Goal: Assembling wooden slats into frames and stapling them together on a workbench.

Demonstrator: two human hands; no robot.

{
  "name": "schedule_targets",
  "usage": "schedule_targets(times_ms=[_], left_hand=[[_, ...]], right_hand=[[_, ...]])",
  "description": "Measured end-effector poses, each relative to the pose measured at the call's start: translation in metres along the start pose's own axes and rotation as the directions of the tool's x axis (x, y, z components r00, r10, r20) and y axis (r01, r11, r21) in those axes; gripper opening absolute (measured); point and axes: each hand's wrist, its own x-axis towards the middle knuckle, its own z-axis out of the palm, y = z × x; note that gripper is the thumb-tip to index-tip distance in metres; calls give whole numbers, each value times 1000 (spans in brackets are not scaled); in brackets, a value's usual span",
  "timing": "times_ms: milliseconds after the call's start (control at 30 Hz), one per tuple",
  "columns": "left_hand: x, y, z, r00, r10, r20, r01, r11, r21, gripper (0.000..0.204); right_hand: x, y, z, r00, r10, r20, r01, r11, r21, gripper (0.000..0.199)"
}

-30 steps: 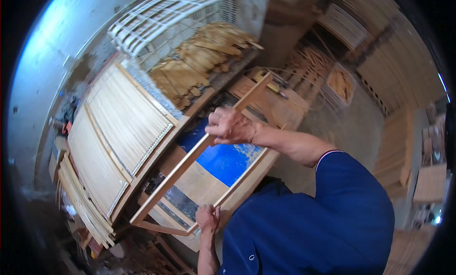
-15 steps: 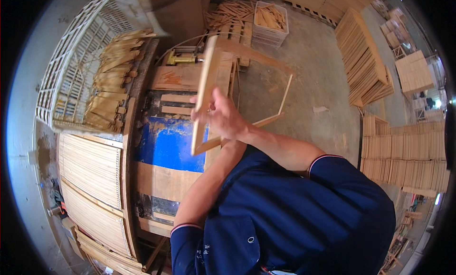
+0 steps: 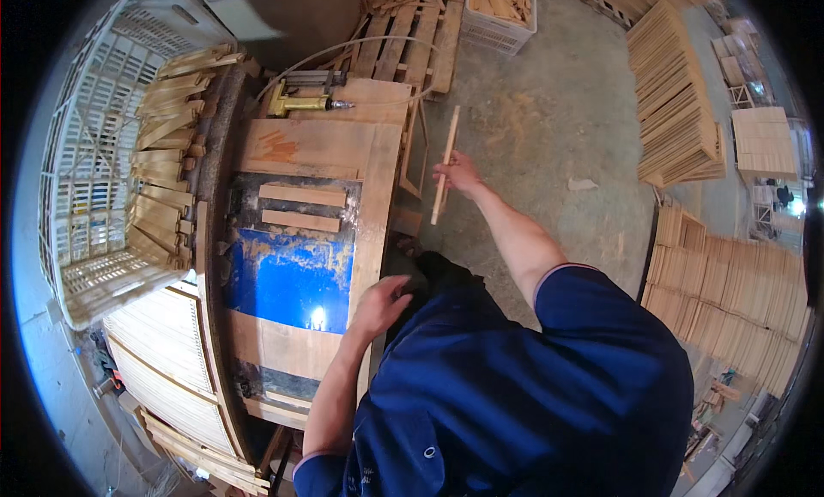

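My right hand (image 3: 458, 172) is out past the bench's right side, its fingers closed on a wooden frame (image 3: 452, 130). That frame shows edge-on as one thin strip, so its other sides are hidden. Close to my body, over the near right edge of the workbench (image 3: 371, 231), my left hand (image 3: 382, 306) has its fingers apart and holds nothing. Two short wooden strips (image 3: 300, 221) lie side by side on the bench, just beyond a bright blue panel (image 3: 292, 269) dusted with sawdust.
A yellow nail gun (image 3: 300, 100) with a hose rests at the bench's far end. Another wooden frame (image 3: 414, 154) leans against the bench's side. At left, a white plastic crate (image 3: 103, 179) holds wood pieces. Stacked frames (image 3: 678, 102) stand at right; a second crate (image 3: 498, 35) stands far back.
The wooden frame has swung from above the bench edge out to the right and turned edge-on, carried by my right hand. My left hand has separated from my right arm and shows empty.
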Motion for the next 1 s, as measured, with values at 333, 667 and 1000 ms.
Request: schedule_targets(times_ms=[333,667,1000], left_hand=[[-103,-71,41,734,-504,-455,262,829,-494,35],[-96,-61,54,693,-561,-453,320,803,-503,37],[-129,-58,32,584,-571,-576,410,821,-397,38]], right_hand=[[112,26,66,992,121,-42,-126,977,-173,50],[131,21,65,994,110,-27,-113,985,-130,36],[144,22,41,987,144,72,-136,984,-114,45]])
